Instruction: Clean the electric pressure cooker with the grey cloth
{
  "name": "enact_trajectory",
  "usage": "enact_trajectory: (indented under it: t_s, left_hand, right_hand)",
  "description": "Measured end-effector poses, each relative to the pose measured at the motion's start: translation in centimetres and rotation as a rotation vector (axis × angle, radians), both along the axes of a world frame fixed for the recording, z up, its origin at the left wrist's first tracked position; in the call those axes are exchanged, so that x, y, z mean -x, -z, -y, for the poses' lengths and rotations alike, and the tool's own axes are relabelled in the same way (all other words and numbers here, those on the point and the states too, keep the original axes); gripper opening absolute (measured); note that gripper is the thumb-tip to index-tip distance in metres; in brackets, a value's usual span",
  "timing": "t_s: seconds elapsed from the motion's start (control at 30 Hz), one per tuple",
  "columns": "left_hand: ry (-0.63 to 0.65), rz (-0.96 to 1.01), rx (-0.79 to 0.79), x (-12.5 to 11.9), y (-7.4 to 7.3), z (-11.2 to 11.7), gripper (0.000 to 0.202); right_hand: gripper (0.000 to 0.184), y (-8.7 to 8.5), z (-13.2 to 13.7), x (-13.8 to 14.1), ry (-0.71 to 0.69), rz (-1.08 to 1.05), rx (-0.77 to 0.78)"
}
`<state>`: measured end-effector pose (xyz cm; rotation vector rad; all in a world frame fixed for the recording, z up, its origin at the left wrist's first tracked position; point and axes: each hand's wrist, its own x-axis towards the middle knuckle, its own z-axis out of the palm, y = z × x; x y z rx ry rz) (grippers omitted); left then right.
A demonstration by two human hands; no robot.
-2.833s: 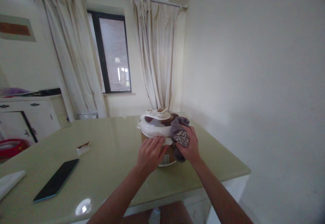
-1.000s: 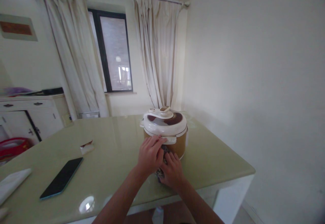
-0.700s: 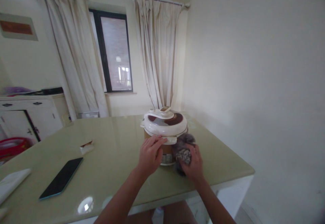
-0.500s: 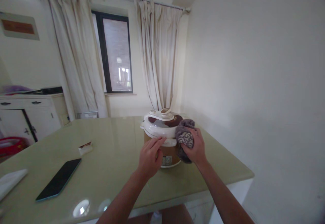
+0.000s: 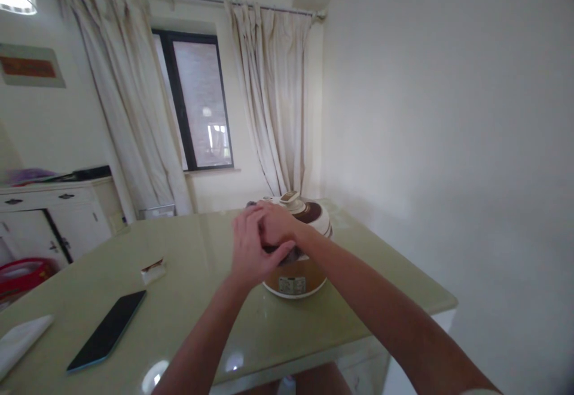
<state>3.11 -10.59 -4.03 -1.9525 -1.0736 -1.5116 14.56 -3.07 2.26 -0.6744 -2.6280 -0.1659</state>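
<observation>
A white and brown electric cooker with a closed lid stands on the table. My right hand reaches across to the cooker's left front, closed on a bunched grey-purple cloth. My left hand meets it there, its fingers curled against the right hand and the cloth, with the thumb across the cloth's lower edge. Both hands hide most of the cloth and the cooker's left side. The cooker's label shows beneath the hands.
On the glossy green table lie a dark phone, a small clear packet and a white item at the left edge. A wall rises on the right. Curtains and a window are behind.
My right hand has carried the cloth from the cooker's right side to its left front. My left hand has risen slightly leftward and now overlaps the right hand. The view has shifted slightly.
</observation>
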Motion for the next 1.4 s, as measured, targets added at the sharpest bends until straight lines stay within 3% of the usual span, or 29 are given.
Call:
enact_trajectory:
  t_s: [0.1, 0.17, 0.23, 0.33, 0.4, 0.5, 0.57, 0.73, 0.9, 1.03, 1.23, 1.33, 1.4]
  left_hand:
    - [-0.011, -0.162, 0.157, 0.3, -1.5, -1.9, 0.107]
    - [-0.016, -0.224, 0.226, 0.5, -2.1, -2.8, 0.115]
    - [-0.014, -0.239, 0.281, 0.7, -2.4, -3.5, 0.116]
    - [-0.036, -0.183, 0.36, 1.6, -2.8, -4.7, 0.099]
    - [-0.108, -0.101, 0.427, 2.7, -2.9, -6.1, 0.073]
    - [-0.201, 0.055, 0.56, 4.9, -2.8, -8.6, 0.042]
    - [-0.163, 0.161, 0.635, 6.3, -2.3, -10.0, 0.031]
    - [0.066, 0.441, 0.626, 8.5, 0.9, -10.4, 0.029]
    - [0.046, 0.484, 0.532, 7.6, 5.1, -7.1, 0.038]
    - [-0.027, 0.388, 0.43, 4.7, 8.9, -3.5, 0.034]
    - [-0.196, 0.088, 0.23, -2.9, 15.4, 2.0, 0.031]
    - [-0.209, 0.059, 0.146, -5.0, 16.9, 2.6, 0.031]
    - [-0.173, 0.224, 0.15, -4.5, 16.5, 1.6, 0.026]
  right_hand:
    - [0.05, -0.2, -0.7, -0.4, -0.139, -0.031, 0.091]
    - [0.062, -0.6, -0.9, -1.8, -0.172, -0.081, 0.175]
    - [0.06, -1.4, -1.0, -3.6, -0.16, -0.122, 0.266]
    - [0.041, -2.9, -1.6, -5.8, -0.123, -0.241, 0.32]
    - [0.035, -3.3, -2.6, -6.6, -0.03, -0.402, 0.223]
    - [0.034, -2.1, -4.6, -6.7, 0.192, -0.504, 0.024]
    - [0.04, -0.6, -5.9, -6.5, 0.29, -0.434, 0.019]
    - [0.046, 2.0, -7.3, -6.2, 0.371, -0.374, 0.189]
    - [0.049, 1.9, -7.0, -6.0, 0.382, -0.365, 0.151]
    - [0.051, 1.7, -6.9, -5.9, 0.403, -0.345, 0.13]
    - [0.053, 2.1, -7.3, -6.1, 0.387, -0.351, 0.133]
    - [0.052, 2.2, -7.4, -6.4, 0.349, -0.366, 0.158]
    - [0.052, 2.1, -7.3, -6.5, 0.338, -0.369, 0.18]
